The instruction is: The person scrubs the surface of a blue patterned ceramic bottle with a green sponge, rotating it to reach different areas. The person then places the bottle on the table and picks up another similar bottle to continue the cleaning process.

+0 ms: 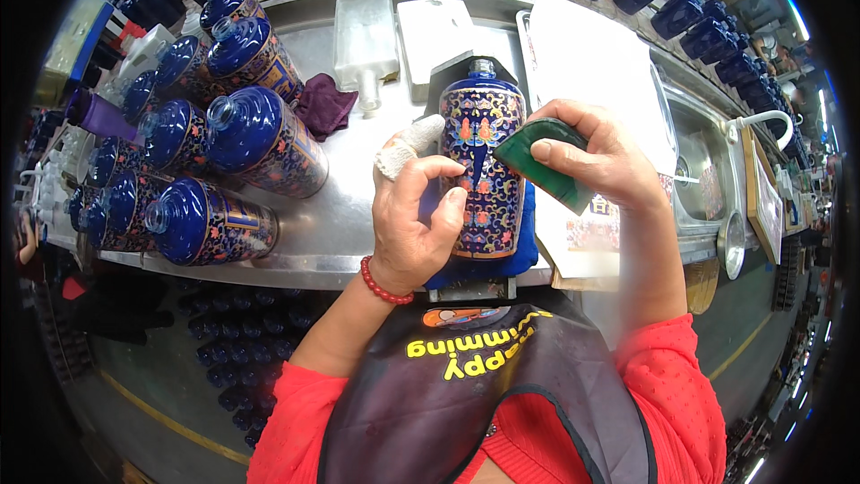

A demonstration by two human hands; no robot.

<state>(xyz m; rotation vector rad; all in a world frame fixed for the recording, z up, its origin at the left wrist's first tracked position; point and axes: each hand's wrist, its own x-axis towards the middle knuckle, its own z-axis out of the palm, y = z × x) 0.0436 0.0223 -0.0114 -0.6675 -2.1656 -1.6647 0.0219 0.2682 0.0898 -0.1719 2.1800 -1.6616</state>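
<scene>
Bottle (484, 175), blue patterned, lies neck-away on blue pad (528, 246) so it can't roll; left hand (412, 215) fingers curl on side, steadying; right hand (596, 157) fingers pinch green scraper (537, 161) against it.

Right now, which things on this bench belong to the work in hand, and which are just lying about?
In hand:
- decorated blue bottle, lying on a blue pad
- left hand steadying it, one finger wrapped in white
- right hand pressing a green scraper against it

Lying about:
- finished blue bottles at left
- purple cloth
- clear flask
- white sheet
- sink
</scene>
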